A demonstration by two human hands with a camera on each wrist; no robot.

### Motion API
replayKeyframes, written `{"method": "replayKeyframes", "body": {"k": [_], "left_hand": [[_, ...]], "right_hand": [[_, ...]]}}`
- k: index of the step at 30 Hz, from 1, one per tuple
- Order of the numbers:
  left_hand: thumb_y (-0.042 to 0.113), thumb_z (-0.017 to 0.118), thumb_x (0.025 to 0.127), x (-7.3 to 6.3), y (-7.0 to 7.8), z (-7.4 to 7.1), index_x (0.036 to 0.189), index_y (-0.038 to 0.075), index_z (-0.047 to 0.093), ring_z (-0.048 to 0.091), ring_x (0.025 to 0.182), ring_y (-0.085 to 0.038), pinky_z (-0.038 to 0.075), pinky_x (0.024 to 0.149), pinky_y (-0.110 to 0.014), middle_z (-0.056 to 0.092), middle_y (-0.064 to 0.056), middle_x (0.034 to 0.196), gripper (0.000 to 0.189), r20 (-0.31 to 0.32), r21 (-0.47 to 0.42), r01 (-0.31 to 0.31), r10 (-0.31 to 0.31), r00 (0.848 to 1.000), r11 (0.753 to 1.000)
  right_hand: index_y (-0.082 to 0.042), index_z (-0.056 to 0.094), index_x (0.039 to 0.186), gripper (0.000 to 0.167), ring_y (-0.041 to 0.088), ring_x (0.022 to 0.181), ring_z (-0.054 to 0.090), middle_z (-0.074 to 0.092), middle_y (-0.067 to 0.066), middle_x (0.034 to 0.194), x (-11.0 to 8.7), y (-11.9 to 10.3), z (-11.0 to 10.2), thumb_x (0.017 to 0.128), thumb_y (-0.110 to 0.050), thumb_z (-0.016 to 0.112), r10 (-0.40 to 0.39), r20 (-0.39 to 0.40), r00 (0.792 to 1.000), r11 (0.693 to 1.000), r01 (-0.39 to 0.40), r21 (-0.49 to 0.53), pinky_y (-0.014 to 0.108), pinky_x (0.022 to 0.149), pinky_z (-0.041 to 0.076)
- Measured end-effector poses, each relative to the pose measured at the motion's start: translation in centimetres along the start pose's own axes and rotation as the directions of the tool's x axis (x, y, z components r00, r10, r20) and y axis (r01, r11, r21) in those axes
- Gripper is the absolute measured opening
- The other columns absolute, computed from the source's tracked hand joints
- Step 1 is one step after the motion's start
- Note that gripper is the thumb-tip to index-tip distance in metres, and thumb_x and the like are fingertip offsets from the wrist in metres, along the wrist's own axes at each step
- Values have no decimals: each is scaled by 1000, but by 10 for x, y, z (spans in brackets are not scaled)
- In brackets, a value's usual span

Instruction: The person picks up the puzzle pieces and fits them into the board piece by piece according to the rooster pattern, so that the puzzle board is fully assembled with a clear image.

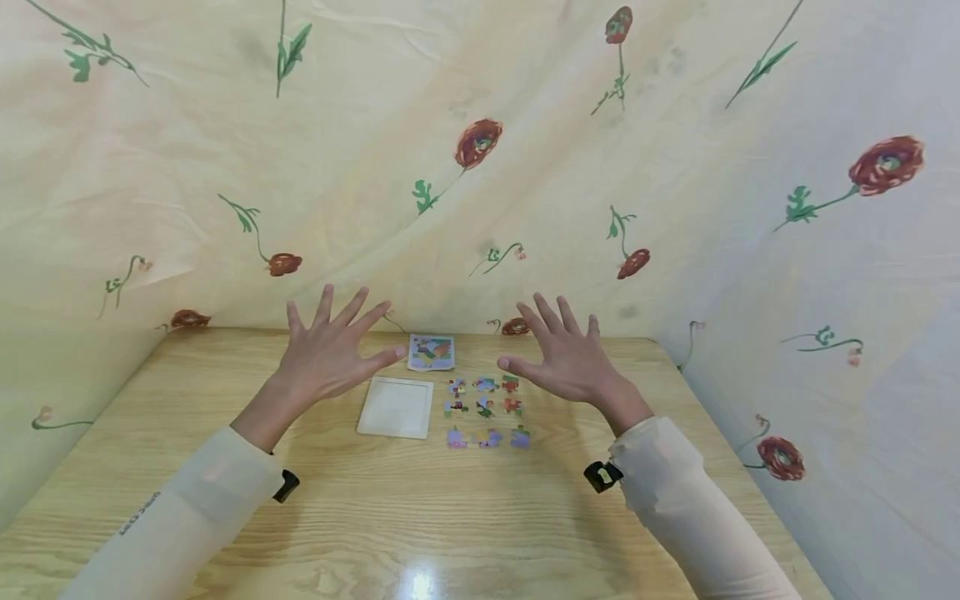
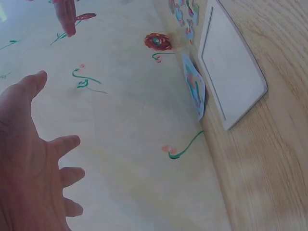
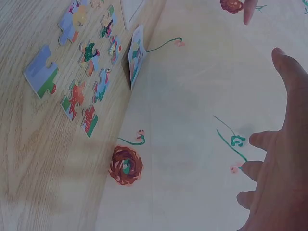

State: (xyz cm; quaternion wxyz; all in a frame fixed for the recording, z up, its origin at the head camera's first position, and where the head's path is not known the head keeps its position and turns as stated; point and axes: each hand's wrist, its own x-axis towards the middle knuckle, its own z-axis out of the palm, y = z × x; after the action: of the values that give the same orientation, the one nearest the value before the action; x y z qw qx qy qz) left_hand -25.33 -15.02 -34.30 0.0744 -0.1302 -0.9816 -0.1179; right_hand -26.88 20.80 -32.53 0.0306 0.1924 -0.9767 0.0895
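The left hand (image 1: 322,362) and right hand (image 1: 573,362) hover splayed, grasping nothing. Beyond, nine jigsaw pieces (image 1: 485,408) lie loose at three o'clock from the puzzle tray (image 1: 395,408); assembly looks wholly undone. Farthest, at its one o'clock: the picture card (image 1: 431,352).

Nine interlocking puzzle pieces (image 1: 485,408), printed in lilac, green, red, yellow and blue, are laid out unjoined in three rows of three, printed sides up, with the nearest row set slightly apart from the others. To their left a squarish white tray (image 1: 396,407) with rounded corners is placed flat, its shallow recess facing upward. Behind the tray, a pale-bordered card (image 1: 431,352) is positioned, its multicoloured picture turned upward.
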Motion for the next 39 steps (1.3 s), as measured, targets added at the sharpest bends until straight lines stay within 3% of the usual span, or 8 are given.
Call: {"method": "replayKeyframes", "body": {"k": [10,15,20,28,33,39], "left_hand": [[81,37,95,0,-6,8,163,35,29,5,161,-46,0,117,-84,19,-6,174,83,-7,4,-48,48,999,999],[74,42,98,0,-9,16,164,32,29,14,160,-45,5,121,-79,24,-6,173,78,10,-35,-92,92,996,995],[70,47,98,0,-14,26,160,29,38,24,157,-45,10,122,-77,32,-10,170,75,16,-84,-106,107,994,991],[66,48,101,-1,-28,47,157,20,44,34,151,-48,22,116,-79,41,-15,164,73,36,-220,-99,110,993,970],[64,50,101,-3,-34,60,156,18,46,34,152,-48,21,115,-81,40,-15,164,72,86,-294,-82,112,990,952],[59,53,102,-7,-38,70,156,16,45,32,150,-51,22,115,-81,39,-19,164,70,162,-410,-41,117,980,911]], "right_hand": [[-26,20,166,90,39,163,4,10,5,176,7,-2,13,96,-74,47,-59,-16,998,997,60,46,75,124,6],[-24,24,166,87,39,162,11,17,6,175,11,-5,22,97,-72,46,-79,8,997,994,78,82,74,124,14],[-25,30,164,81,40,159,23,26,8,172,16,-7,30,98,-67,51,-99,-18,995,983,101,156,75,121,20],[-23,35,162,72,38,154,34,38,8,167,28,-4,54,102,-60,50,-102,-42,994,941,110,320,70,122,27],[-22,37,160,71,39,157,28,37,7,167,33,-3,68,102,-61,50,-73,2,997,914,66,401,72,123,21],[-15,42,157,69,36,156,32,38,10,166,40,-2,83,104,-58,51,-98,60,993,860,54,508,64,124,30]]}}
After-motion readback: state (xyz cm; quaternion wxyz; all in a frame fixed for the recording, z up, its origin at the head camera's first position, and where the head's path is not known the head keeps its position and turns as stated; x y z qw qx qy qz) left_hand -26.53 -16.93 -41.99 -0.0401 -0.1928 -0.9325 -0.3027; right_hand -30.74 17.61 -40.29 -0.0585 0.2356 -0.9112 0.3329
